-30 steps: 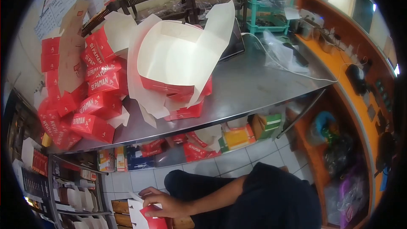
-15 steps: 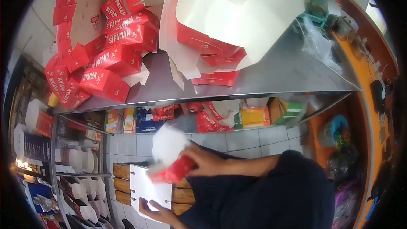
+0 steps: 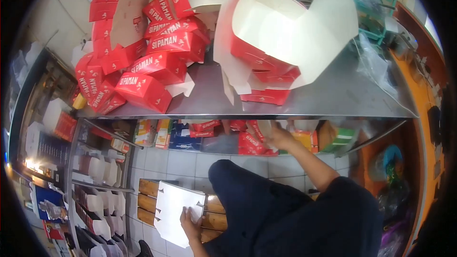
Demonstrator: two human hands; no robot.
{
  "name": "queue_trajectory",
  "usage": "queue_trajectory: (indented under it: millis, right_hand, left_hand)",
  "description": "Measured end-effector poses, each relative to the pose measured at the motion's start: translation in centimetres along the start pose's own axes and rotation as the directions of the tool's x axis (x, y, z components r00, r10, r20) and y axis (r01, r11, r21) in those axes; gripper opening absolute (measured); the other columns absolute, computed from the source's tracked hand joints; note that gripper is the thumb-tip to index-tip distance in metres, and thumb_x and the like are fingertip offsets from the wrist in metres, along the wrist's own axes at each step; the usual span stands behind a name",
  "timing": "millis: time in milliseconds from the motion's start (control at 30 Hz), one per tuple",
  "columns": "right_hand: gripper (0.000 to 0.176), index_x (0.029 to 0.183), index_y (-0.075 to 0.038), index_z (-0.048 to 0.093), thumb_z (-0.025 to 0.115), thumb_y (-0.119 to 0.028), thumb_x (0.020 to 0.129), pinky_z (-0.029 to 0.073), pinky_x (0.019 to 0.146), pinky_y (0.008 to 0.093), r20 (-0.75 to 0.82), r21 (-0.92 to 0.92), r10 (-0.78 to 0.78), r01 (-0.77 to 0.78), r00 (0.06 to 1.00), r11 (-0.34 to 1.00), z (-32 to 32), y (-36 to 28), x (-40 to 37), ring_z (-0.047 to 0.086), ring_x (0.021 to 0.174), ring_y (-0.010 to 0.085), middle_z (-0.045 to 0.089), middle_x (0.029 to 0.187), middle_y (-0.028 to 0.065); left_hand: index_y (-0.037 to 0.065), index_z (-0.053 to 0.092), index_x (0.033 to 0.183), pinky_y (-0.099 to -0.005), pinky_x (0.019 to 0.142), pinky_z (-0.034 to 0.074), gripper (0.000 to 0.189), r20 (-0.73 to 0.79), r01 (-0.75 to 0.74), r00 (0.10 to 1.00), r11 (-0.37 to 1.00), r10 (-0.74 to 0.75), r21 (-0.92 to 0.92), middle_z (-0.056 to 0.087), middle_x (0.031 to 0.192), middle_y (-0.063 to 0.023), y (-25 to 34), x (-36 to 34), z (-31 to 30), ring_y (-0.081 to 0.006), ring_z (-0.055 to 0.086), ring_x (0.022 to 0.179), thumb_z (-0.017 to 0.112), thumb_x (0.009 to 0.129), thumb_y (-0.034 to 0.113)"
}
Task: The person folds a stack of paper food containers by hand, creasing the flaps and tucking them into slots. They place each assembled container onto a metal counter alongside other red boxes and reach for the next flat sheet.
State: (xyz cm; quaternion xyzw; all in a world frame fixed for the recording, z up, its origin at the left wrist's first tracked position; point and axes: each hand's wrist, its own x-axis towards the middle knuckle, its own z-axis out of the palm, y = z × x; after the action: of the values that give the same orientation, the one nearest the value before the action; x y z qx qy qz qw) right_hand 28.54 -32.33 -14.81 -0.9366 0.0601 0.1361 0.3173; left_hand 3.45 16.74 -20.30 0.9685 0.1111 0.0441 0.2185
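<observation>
My left hand (image 3: 191,222) lies with its fingers spread on the right part of a stack of flat white cardboard sheets (image 3: 175,212). The stack rests on a slatted wooden stool (image 3: 147,203) beside my leg. My right arm stretches up to the shelf under the metal table. There my right hand (image 3: 280,138), slightly blurred, is at a red food box with a pale flap (image 3: 263,129). Its fingertips are partly hidden behind the flap, and it seems to grip the box. More red boxes (image 3: 251,143) stand right beside it on that shelf.
On the metal table (image 3: 209,102) lie a heap of red folded boxes (image 3: 159,64) and a nested stack of large open boxes (image 3: 271,24). A rack with more cartons (image 3: 97,200) stands at left. Bags (image 3: 390,190) fill the right side.
My right hand has carried the red box away from above the white sheets, up to the lower shelf. My left hand has settled on the sheets. The view has shifted slightly.
</observation>
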Motion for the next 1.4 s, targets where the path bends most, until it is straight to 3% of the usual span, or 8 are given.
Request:
queue_trajectory:
  millis: [133, 200, 267, 533, 933, 1067, 1167, 1400]
  right_hand:
    - [0.093, 0.160, -0.004, 0.018, 0.075, -0.023, 0.089, 0.040, 0.115, 0.0421, -0.052, 0.114, -0.548, 0.550, 0.835, 0.827, 4.9, -2.6, -2.9, 0.048, 0.137, 0.0401, 0.033, 0.160, 0.0256]
    - [0.083, 0.157, -0.009, 0.028, 0.074, -0.026, 0.090, 0.038, 0.116, 0.0457, 0.165, 0.322, -0.549, 0.482, 0.819, 0.815, 6.3, -6.0, -4.8, 0.044, 0.140, 0.0428, 0.033, 0.157, 0.0285]
    - [0.080, 0.158, -0.010, 0.027, 0.072, -0.028, 0.094, 0.037, 0.117, 0.0443, 0.269, 0.382, -0.665, 0.557, 0.697, 0.738, 8.0, -9.5, -6.2, 0.043, 0.141, 0.0428, 0.030, 0.157, 0.0273]
    - [0.083, 0.157, -0.010, 0.033, 0.076, -0.037, 0.090, 0.019, 0.123, 0.0553, -0.263, 0.560, -0.952, 0.828, 0.157, -0.018, 9.2, -22.0, -13.0, 0.029, 0.149, 0.0408, 0.034, 0.159, 0.0219]
    - [0.045, 0.093, -0.011, 0.048, 0.084, -0.029, 0.073, 0.020, 0.121, 0.0596, -0.311, 0.746, -0.924, 0.659, 0.222, -0.093, 3.8, -26.1, -14.3, 0.053, 0.093, 0.0249, 0.053, 0.092, 0.0072]
    - [0.033, 0.106, -0.010, 0.051, 0.075, -0.018, 0.085, 0.030, 0.117, 0.0461, -0.242, 0.852, -0.943, 0.515, 0.227, -0.095, 1.3, -26.6, -15.6, 0.053, 0.092, 0.0225, 0.055, 0.082, 0.0025]
    - [0.031, 0.108, -0.003, 0.059, 0.078, -0.020, 0.089, 0.049, 0.086, 0.0460, -0.306, 0.863, -0.952, 0.419, -0.013, -0.283, 0.5, -27.3, -16.2, 0.060, 0.093, 0.0341, 0.061, 0.089, 0.0125]
    - [0.019, 0.098, -0.004, 0.071, 0.079, -0.008, 0.081, 0.048, 0.088, 0.0421, 0.110, 0.349, -0.988, 0.927, 0.104, 0.137, -3.5, -29.9, -20.1, 0.059, 0.095, 0.0349, 0.064, 0.099, 0.0144]
  left_hand:
    - [-0.001, 0.072, 0.115, -0.0444, 0.098, 0.051, 0.041, 0.041, -0.122, 0.991, 0.989, 0.125, -0.079, 0.064, 0.132, -0.0249, -0.5, 0.5, -2.2, -0.0387, 0.062, 0.118, 0.082, 0.083, 0.022]
    - [-0.003, 0.072, 0.113, -0.0407, 0.080, 0.054, 0.031, 0.192, 0.380, 0.921, 0.886, -0.338, -0.265, 0.073, 0.107, -0.0232, 2.0, 0.8, -5.5, -0.0354, 0.069, 0.093, 0.067, 0.097, 0.023]
    - [-0.008, 0.069, 0.101, -0.0369, 0.069, 0.051, 0.029, -0.295, 0.087, 0.939, 0.953, -0.176, -0.290, 0.069, 0.083, -0.0202, 0.1, 0.3, -4.8, -0.0306, 0.064, 0.073, 0.054, 0.105, 0.016]
    - [-0.005, 0.073, 0.097, -0.0308, 0.070, 0.055, 0.018, -0.260, 0.025, 0.939, 0.800, -0.225, -0.600, 0.074, 0.086, -0.0121, 18.3, -5.4, -14.8, -0.0190, 0.070, 0.078, 0.061, 0.098, 0.008]
    - [-0.001, 0.066, 0.126, -0.0337, 0.097, 0.051, 0.030, -0.169, -0.151, 0.986, 0.507, 0.010, -0.849, 0.067, 0.126, -0.0132, 22.7, -8.2, -14.4, -0.0192, 0.065, 0.113, 0.065, 0.101, 0.017]
    - [0.000, 0.065, 0.125, -0.0295, 0.100, 0.049, 0.029, 0.091, 0.088, 0.996, 0.183, 0.006, -0.979, 0.066, 0.122, -0.0114, 20.0, -8.2, -10.0, -0.0154, 0.062, 0.115, 0.063, 0.103, 0.019]
    - [0.004, 0.055, 0.133, -0.0233, 0.091, 0.051, 0.034, 0.278, 0.223, 0.960, -0.537, -0.024, -0.814, 0.067, 0.117, -0.0059, 21.0, -7.6, -8.6, -0.0100, 0.064, 0.106, 0.063, 0.104, 0.020]
    - [0.002, 0.052, 0.136, -0.0230, 0.086, 0.052, 0.046, -0.101, -0.074, 0.934, 0.092, -0.343, -0.993, 0.071, 0.099, -0.0053, 21.6, -7.7, -13.0, -0.0086, 0.066, 0.095, 0.072, 0.096, 0.008]
